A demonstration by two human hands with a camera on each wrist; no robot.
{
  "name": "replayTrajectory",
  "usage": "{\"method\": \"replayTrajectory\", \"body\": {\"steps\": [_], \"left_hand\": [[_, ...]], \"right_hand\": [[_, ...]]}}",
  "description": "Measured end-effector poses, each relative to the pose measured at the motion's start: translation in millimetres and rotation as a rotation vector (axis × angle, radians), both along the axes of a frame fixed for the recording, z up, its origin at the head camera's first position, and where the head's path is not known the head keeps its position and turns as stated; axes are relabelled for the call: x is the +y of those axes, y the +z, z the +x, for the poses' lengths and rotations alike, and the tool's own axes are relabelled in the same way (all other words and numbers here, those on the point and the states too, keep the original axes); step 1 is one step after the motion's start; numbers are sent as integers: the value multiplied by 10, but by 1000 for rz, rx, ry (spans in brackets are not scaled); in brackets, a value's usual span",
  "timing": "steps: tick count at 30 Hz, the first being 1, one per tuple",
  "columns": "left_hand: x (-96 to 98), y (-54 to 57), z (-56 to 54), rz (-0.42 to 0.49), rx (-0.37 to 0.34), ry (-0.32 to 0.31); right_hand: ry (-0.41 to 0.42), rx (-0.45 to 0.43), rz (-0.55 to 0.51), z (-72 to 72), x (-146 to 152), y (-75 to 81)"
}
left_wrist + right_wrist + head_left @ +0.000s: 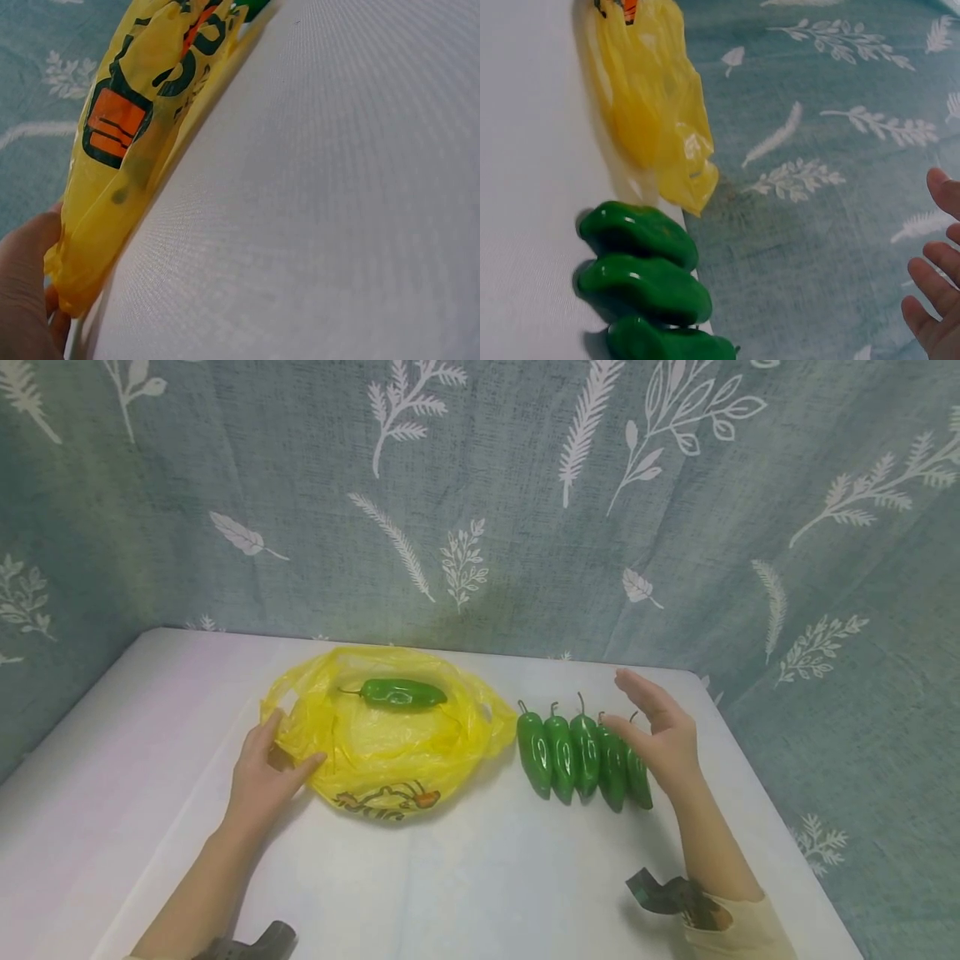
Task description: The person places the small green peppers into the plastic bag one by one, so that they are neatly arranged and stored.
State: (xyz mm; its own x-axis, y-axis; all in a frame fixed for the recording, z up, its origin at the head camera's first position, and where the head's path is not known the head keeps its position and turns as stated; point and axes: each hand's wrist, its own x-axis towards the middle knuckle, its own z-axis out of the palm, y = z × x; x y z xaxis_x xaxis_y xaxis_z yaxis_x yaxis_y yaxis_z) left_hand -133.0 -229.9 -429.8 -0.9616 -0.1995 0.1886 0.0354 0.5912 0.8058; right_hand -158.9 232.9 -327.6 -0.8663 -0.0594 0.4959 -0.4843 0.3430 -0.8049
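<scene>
A yellow plastic bag lies with its mouth spread wide on the table, dark and orange print on its front. Inside it shows one green pepper, lying sideways. My left hand grips the bag's left side, thumb at the front and fingers behind the edge. To the right of the bag, several green peppers lie side by side in a row, stems away from me. My right hand hovers over the right end of that row, fingers extended and holding nothing; it partly hides the rightmost peppers.
The white table ends at a blue-green curtain with white leaf prints, which hangs behind it and along the sides. Each wrist wears a dark strap.
</scene>
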Motion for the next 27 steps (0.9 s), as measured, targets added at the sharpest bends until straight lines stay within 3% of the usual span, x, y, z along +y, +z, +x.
{"method": "replayTrajectory", "body": {"steps": [13,20,27], "left_hand": [[-16,-34,-7,-8,-17,9],[-7,-43,-13,-10,-25,8],[-10,-17,-4,-15,-17,4]], "right_hand": [[-56,31,-10,68,205,-110],[-161,-50,21,109,278,-189],[-248,-139,27,59,351,-299]]}}
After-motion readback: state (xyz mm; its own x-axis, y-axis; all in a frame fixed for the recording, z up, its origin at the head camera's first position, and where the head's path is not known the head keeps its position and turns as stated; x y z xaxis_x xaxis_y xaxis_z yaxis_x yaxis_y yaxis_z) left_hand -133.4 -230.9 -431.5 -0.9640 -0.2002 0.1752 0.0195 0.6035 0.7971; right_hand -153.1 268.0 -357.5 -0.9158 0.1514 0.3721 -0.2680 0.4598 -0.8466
